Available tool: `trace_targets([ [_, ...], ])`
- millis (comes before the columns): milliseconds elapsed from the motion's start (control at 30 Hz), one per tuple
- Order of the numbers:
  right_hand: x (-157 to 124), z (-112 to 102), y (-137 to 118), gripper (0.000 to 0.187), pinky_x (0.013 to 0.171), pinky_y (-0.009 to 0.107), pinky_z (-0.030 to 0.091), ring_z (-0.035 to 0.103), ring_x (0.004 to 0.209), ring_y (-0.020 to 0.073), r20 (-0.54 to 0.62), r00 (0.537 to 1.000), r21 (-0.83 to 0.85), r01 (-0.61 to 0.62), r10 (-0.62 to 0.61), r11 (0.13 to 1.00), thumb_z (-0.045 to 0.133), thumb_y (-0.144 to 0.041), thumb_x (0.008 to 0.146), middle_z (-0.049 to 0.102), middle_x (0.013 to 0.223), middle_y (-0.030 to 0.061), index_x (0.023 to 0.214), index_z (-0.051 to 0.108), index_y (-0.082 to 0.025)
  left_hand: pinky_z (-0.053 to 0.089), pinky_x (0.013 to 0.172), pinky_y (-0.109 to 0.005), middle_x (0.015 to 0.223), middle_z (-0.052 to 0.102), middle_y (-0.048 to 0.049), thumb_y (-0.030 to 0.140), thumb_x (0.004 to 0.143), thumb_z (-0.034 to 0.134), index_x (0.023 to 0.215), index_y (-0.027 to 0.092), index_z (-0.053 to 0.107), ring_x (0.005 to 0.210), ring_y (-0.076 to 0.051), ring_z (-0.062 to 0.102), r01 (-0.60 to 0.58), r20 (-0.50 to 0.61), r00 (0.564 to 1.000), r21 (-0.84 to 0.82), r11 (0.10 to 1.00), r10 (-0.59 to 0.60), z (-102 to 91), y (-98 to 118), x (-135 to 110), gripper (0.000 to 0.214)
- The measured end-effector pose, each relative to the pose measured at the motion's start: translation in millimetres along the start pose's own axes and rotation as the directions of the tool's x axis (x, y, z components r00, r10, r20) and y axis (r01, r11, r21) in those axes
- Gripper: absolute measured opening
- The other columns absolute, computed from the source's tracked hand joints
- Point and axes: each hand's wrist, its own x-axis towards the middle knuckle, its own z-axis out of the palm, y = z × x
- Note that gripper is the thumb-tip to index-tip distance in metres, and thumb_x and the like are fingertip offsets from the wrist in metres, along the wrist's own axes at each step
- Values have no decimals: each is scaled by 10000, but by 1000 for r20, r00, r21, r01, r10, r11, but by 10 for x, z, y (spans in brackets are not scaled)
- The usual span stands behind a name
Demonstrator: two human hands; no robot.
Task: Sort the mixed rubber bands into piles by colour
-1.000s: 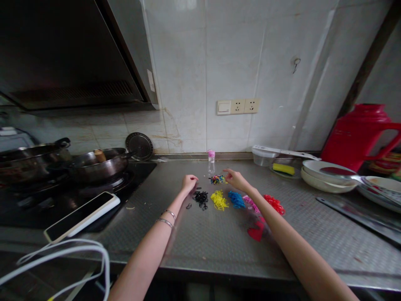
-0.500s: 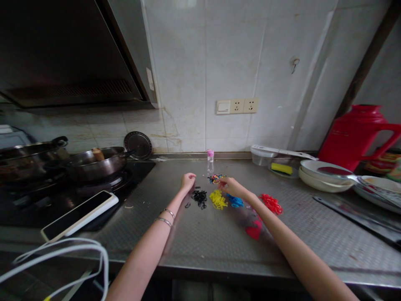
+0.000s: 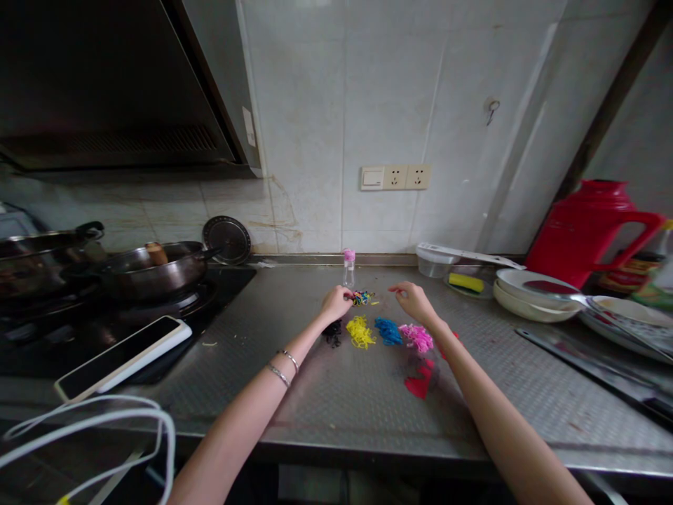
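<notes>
Small rubber bands lie sorted by colour on the steel counter [image 3: 368,400]: a black pile [image 3: 332,332], a yellow pile [image 3: 359,332], a blue pile [image 3: 389,330], a pink pile [image 3: 417,337], and a red pile [image 3: 451,338] mostly hidden by my right forearm. A mixed-colour pile [image 3: 364,298] lies behind them, in front of a small clear bottle with a pink cap [image 3: 348,267]. My left hand [image 3: 337,303] is curled with fingertips at the mixed pile. My right hand [image 3: 414,301] hovers just right of it, fingers pinched together.
A stove with two pans [image 3: 147,270] and a phone [image 3: 118,355] lie to the left, white cables [image 3: 94,435] at the near left. Stacked bowls [image 3: 531,294], a sponge dish [image 3: 465,283], a red thermos [image 3: 589,224] and a red heart-shaped piece [image 3: 418,384] lie to the right.
My left hand moved right from beside the black pile to the mixed pile. My right hand drew back right from the mixed pile, uncovering the pink pile. The view shifted slightly.
</notes>
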Motion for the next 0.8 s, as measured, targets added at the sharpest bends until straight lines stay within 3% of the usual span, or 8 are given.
trace_targets([
  [133,-34,-14,10,329,813,239,395,547,901,161,47,998,-111,-30,36,993,407,-140,721,641,935,52,914,668,-191,425,805,-304,898,642,-81,241,711,557,921,162,664,854,-192,568,-162,126,982,187,969,139,135,295,65,248],
  [267,-78,-31,-22,309,833,233,378,519,945,161,105,994,-204,-12,34,979,407,-143,745,631,951,52,910,663,-196,413,831,-323,910,624,-119,252,733,552,882,140,663,910,-221,553,-274,231,951,335,901,203,301,440,180,216],
  [500,-97,-26,-66,298,807,220,381,508,958,157,127,991,-251,-18,51,968,400,-146,770,628,957,47,902,660,-209,421,812,-322,871,623,-158,223,792,479,794,109,662,907,-227,544,-316,261,940,427,847,219,438,507,300,216],
  [800,-95,-2,-61,282,816,214,375,521,957,152,170,985,-256,9,36,967,407,-166,779,632,954,46,889,663,-214,422,827,-312,802,641,-143,155,721,539,731,125,678,876,-214,558,-315,285,936,405,858,209,442,479,348,143],
])
